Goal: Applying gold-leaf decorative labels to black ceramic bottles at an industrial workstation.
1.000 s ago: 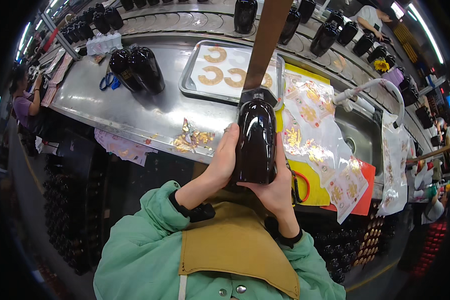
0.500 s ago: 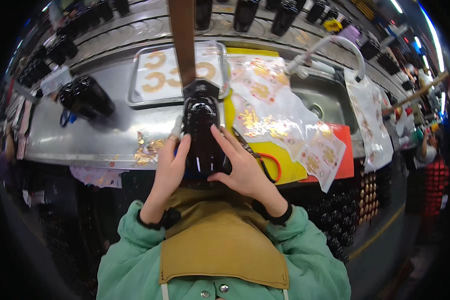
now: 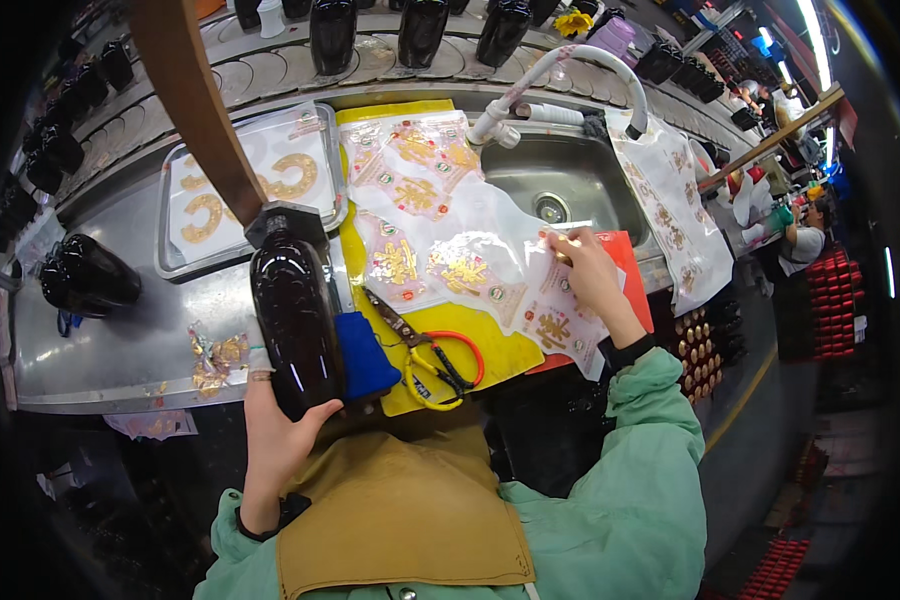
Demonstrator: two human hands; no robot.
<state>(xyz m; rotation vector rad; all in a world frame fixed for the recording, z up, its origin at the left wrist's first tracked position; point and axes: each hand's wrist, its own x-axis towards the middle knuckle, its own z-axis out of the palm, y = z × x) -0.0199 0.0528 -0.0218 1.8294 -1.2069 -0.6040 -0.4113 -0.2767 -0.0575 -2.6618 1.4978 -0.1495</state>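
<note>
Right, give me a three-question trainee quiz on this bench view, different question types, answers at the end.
1. True or false: the left hand grips the dark bottle near its base.
2. Multiple choice: the right hand rests on A) the scissors, B) the sheet of gold stickers, C) the sink.
3. Fill in: the blue cloth lies directly to the ____ of the bottle in the picture.

Key: 1 true; 2 B; 3 right.

Bright overhead striplights, steel glare — heavy fisheye bending (black vignette corners), sharp centre.
</note>
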